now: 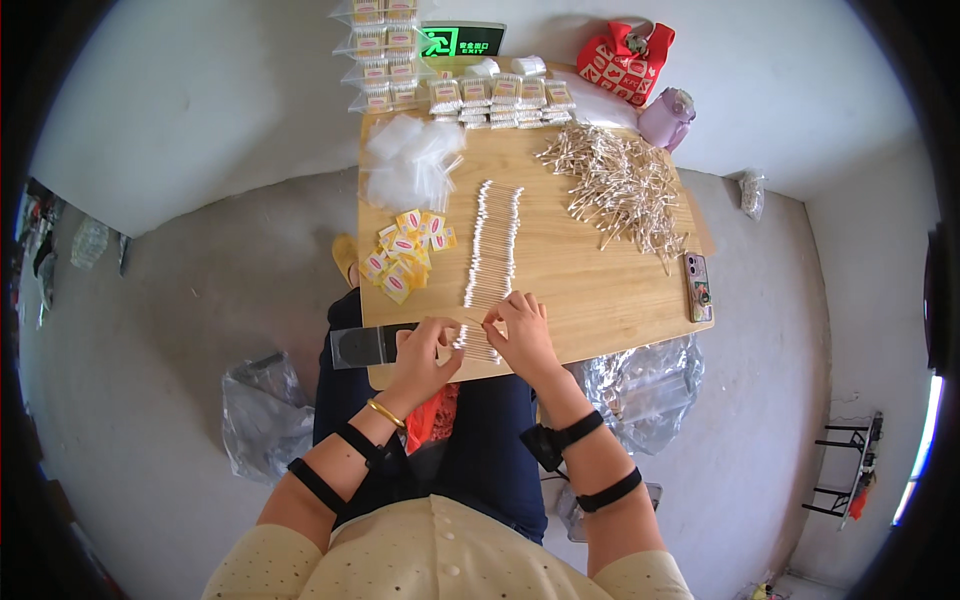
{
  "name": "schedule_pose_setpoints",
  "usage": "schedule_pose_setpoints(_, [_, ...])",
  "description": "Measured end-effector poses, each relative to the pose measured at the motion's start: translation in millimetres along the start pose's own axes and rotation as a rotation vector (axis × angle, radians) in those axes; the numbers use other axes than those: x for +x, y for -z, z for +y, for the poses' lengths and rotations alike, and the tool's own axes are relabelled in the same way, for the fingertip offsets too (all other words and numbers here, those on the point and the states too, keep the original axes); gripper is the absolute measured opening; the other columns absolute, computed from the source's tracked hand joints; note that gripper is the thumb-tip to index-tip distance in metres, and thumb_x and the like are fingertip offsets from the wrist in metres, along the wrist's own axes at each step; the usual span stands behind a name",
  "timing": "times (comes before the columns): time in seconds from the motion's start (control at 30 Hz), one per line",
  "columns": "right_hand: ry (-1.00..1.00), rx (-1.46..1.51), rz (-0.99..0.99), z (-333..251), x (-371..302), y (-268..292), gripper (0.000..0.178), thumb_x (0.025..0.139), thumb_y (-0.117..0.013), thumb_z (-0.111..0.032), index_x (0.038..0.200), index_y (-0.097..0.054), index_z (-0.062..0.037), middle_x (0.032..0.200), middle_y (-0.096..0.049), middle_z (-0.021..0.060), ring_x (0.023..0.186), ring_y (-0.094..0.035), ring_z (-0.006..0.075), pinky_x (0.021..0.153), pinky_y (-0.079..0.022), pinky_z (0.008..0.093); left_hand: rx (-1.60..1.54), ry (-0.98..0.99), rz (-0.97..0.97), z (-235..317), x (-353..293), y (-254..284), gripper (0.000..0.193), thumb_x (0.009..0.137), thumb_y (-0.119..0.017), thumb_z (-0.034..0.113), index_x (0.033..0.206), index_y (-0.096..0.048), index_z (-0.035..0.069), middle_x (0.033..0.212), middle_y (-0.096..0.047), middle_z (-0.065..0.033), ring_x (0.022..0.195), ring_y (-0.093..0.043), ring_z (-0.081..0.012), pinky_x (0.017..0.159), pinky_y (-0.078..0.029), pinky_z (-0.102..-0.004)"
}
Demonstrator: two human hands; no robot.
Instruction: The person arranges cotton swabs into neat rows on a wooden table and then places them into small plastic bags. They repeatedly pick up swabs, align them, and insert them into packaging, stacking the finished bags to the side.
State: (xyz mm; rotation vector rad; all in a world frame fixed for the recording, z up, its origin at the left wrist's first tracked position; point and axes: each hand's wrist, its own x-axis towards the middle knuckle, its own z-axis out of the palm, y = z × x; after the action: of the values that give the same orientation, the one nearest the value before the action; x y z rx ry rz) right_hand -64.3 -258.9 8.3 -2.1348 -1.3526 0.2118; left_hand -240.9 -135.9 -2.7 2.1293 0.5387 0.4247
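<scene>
A long column of cotton swabs (492, 245), wooden sticks with white tips, lies side by side down the middle of the wooden table (590, 315). At its near end, my left hand (428, 352) is bent with its fingertips closed at the swabs' left tips; what it pinches is too small to make out. Opposite it, my right hand (522, 330) pinches a thin swab stick between thumb and forefinger. Several swabs lie between and below the two hands. Beside my left hand is a black flat piece (372, 345) with a clear sleeve at its outer end.
Loose swabs (625, 190) are heaped at the far right, near a phone (698, 285). Yellow-and-white cards (405, 252) and clear bags (410, 160) lie left. Packed swab bundles (505, 95), a clear tiered rack (375, 70), a purple jug (667, 118) and a red bag (625, 62) stand behind.
</scene>
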Motion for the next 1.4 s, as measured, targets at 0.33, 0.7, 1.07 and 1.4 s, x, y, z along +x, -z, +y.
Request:
schedule_pose_setpoints(0.33, [-0.039, 0.444, -0.007, -72, -23, 57, 0.012, 0.088, -0.076, -0.009, 0.098, -0.071, -0.0039, 0.098, -0.067, 0.0081, 0.099, -0.062, 0.0269, 0.09, -0.047, 0.0401, -0.437, -0.014, 0.092, 57, 0, 44, 0.008, 0.093, -0.076, 0.012, 0.094, -0.071, 0.006, 0.087, -0.055, 0.0031, 0.074, -0.043, -0.0082, 0.07, -0.038, -0.0246])
schedule_pose_setpoints(0.7, [-0.098, 0.815, -0.075, -101, -54, 72, 0.006, 0.099, -0.068, -0.009, 0.103, -0.07, -0.004, 0.092, -0.07, 0.0, 0.086, -0.06, 0.0109, 0.077, -0.045, 0.0294, -0.423, -0.153, 0.154, 98, -31, 75, 0.006, 0.09, -0.076, 0.005, 0.095, -0.073, 0.007, 0.093, -0.053, 0.0011, 0.079, -0.042, -0.0088, 0.076, -0.037, -0.0237])
schedule_pose_setpoints(1.07, [-0.271, 0.676, -0.012, -83, -88, 70, 0.011, 0.096, -0.07, -0.011, 0.101, -0.074, -0.0014, 0.088, -0.07, 0.0077, 0.083, -0.066, 0.0163, 0.075, -0.05, 0.0294, 0.177, -0.173, 0.025, 85, -49, 85, 0.008, 0.084, -0.082, 0.017, 0.086, -0.076, 0.012, 0.083, -0.067, 0.0009, 0.069, -0.056, -0.0157, 0.081, -0.037, -0.0336])
schedule_pose_setpoints(1.4, [-0.14, -0.042, -0.21, -64, -134, 17, 0.016, 0.083, -0.079, -0.024, 0.089, -0.078, -0.0093, 0.094, -0.07, 0.0094, 0.096, -0.067, 0.0316, 0.084, -0.055, 0.0446, 0.361, -0.161, -0.288, 15, -99, 19, 0.004, 0.085, -0.076, 0.018, 0.089, -0.078, 0.016, 0.087, -0.073, 0.0005, 0.091, -0.069, -0.0189, 0.089, -0.038, -0.0392])
